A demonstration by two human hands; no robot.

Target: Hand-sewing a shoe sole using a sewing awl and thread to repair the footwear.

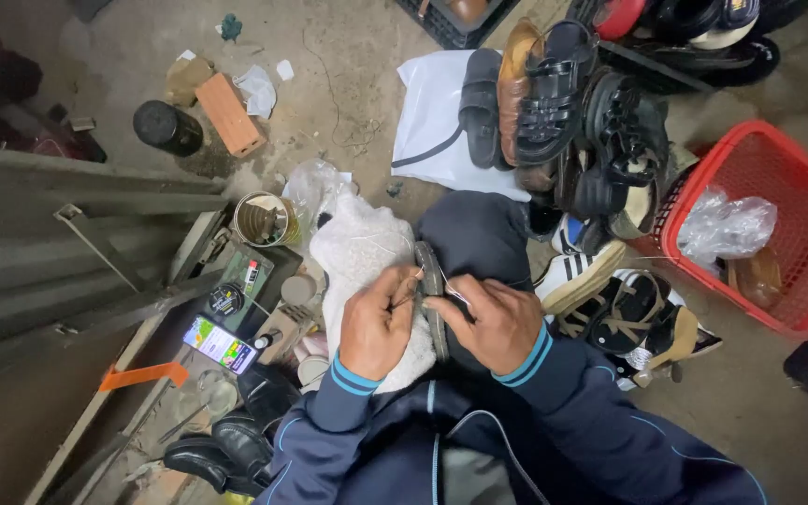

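Both your hands clench at the frame's centre: the dark sole strip runs top to bottom between them, left hand pinching thread, right hand gripping the strip.

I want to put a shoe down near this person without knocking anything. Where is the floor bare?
Bare concrete floor lies between the brick and the white bag; more lies below the red basket, lower right. It is crowded in the shoe pile, and among the tins and tools beside the left hand.
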